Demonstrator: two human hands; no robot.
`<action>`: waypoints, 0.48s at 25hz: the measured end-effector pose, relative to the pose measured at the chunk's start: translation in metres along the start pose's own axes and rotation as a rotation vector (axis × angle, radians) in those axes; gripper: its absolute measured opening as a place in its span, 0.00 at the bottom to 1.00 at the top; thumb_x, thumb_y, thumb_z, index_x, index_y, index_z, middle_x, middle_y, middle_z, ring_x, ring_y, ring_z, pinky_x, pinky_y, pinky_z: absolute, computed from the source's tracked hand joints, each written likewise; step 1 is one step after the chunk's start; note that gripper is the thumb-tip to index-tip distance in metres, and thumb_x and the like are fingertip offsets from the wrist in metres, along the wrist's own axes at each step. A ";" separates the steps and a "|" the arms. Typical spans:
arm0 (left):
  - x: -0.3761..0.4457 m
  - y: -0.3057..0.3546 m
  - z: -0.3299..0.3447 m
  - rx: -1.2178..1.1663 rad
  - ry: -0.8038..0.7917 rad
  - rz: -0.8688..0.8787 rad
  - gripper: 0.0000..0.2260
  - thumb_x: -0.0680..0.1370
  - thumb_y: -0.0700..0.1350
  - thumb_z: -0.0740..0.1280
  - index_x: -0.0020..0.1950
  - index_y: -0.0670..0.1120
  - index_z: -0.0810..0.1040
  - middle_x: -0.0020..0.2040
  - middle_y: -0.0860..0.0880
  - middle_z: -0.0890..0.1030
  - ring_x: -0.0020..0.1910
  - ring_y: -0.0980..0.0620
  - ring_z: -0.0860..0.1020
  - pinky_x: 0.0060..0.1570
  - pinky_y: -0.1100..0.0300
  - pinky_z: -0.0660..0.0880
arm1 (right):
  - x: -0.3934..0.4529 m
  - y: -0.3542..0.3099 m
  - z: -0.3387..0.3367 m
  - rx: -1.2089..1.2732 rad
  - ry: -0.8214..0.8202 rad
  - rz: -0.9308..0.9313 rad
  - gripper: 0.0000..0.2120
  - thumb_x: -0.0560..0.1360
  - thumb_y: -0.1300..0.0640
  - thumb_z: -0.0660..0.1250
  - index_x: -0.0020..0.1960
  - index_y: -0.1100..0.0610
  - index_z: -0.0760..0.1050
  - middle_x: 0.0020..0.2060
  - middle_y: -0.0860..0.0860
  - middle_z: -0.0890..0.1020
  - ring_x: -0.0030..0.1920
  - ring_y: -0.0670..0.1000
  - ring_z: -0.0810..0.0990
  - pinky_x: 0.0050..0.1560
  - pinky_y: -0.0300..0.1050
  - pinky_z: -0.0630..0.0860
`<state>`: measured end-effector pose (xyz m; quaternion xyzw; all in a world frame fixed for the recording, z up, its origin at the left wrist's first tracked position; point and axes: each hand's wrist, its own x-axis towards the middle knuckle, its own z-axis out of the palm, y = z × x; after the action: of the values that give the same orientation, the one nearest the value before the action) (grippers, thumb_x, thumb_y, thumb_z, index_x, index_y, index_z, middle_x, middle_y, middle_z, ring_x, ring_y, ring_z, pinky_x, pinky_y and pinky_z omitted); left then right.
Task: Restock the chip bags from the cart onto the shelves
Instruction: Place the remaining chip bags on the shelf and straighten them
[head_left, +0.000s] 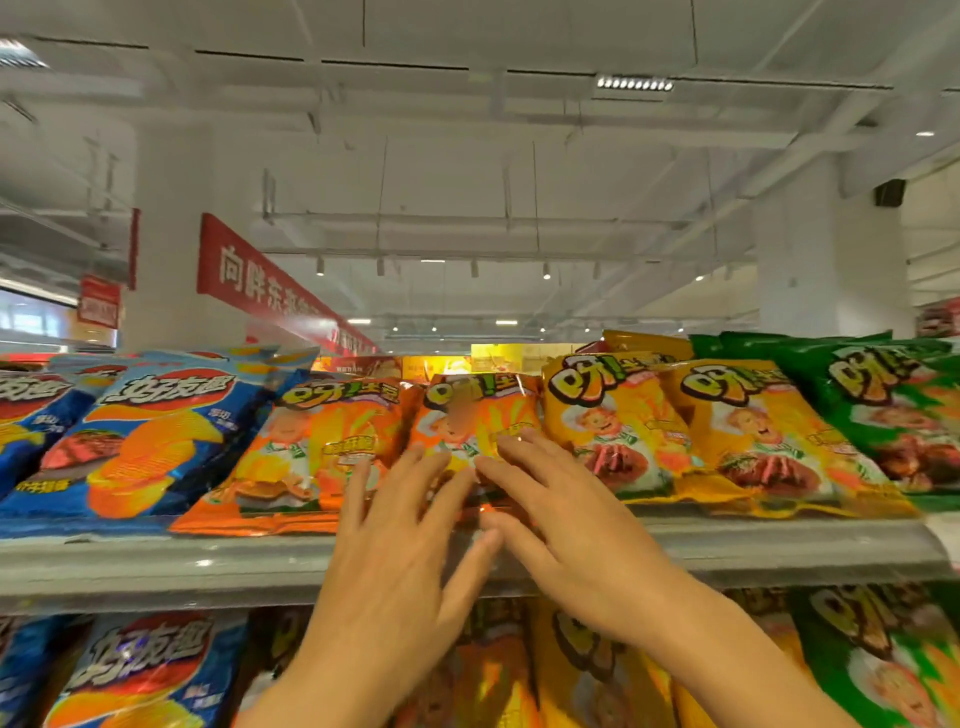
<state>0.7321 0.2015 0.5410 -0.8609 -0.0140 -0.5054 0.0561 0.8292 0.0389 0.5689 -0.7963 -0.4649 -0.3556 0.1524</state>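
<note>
Centre frame, my left hand (410, 525) and right hand (561, 525), fingers straight, press 1 orange bag (475, 415); I'd push evenly, keeping it upright on the shelf (156, 561).

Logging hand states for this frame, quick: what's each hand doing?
Left hand: open, fingers spread flat on the orange chip bag.
Right hand: open, straight fingers pressing the same bag.

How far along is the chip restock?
Done: the top shelf already shows a full front row of blue, orange, yellow and green bags.
In hand: both hands, left hand and right hand, press with straight fingers on the middle orange bag, seating it; no closed grip.
Left: cannot tell; the cart is out of view.
</note>
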 end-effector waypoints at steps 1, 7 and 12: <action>0.003 0.015 0.005 -0.028 0.016 0.038 0.26 0.81 0.62 0.54 0.71 0.49 0.76 0.70 0.50 0.75 0.75 0.48 0.68 0.76 0.41 0.56 | -0.007 0.008 -0.006 -0.008 0.054 0.004 0.25 0.82 0.40 0.52 0.78 0.41 0.57 0.79 0.43 0.57 0.80 0.45 0.46 0.79 0.49 0.46; 0.037 0.095 0.028 -0.065 -0.030 0.163 0.29 0.82 0.62 0.52 0.78 0.48 0.69 0.77 0.50 0.68 0.79 0.48 0.60 0.77 0.42 0.58 | -0.054 0.078 -0.037 -0.204 0.059 0.221 0.30 0.80 0.36 0.45 0.81 0.40 0.46 0.82 0.46 0.47 0.81 0.50 0.41 0.80 0.56 0.42; 0.045 0.122 0.046 0.011 -0.179 0.124 0.33 0.80 0.65 0.42 0.79 0.53 0.65 0.78 0.52 0.67 0.78 0.48 0.63 0.77 0.47 0.57 | -0.075 0.103 -0.041 -0.130 -0.044 0.113 0.29 0.82 0.39 0.50 0.80 0.41 0.48 0.81 0.45 0.49 0.80 0.46 0.47 0.80 0.52 0.42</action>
<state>0.8041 0.0844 0.5483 -0.9015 0.0316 -0.4220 0.0905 0.8758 -0.0862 0.5537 -0.8371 -0.3984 -0.3585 0.1099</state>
